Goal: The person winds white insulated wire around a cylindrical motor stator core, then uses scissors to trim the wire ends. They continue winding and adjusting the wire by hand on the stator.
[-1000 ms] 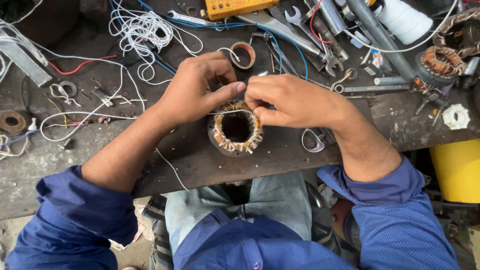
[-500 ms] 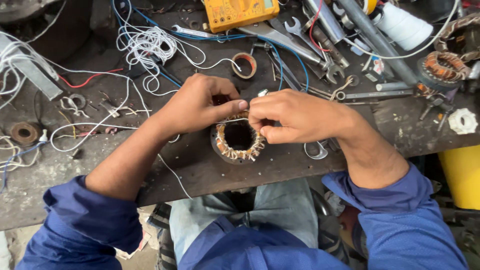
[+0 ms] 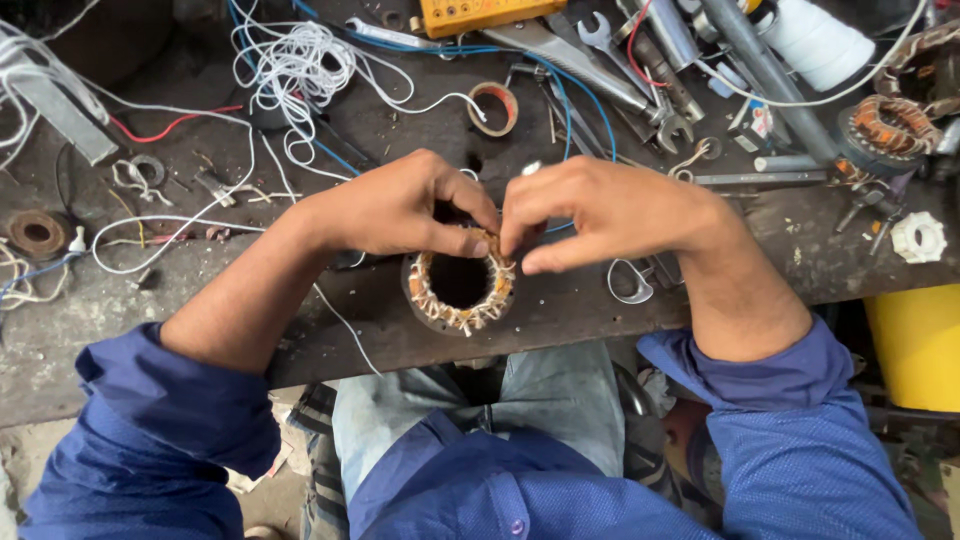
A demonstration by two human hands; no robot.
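Centre frame, at the dark workbench [image 3: 150, 320] edge: left hand [image 3: 395, 210] & right hand [image 3: 610, 210] both pinched shut on the far rim of the round copper-wound motor stator w/ white lacing [image 3: 458, 285]; best to keep it flat, working small, even tugs.

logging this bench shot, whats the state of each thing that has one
left hand: fingers pinched at the winding's top edge
right hand: pinched there too
round motor stator with copper winding: upright, bore open
white cord bundle: loose, tangled
brown tape roll: lying flat
second copper-wound stator: lying untouched
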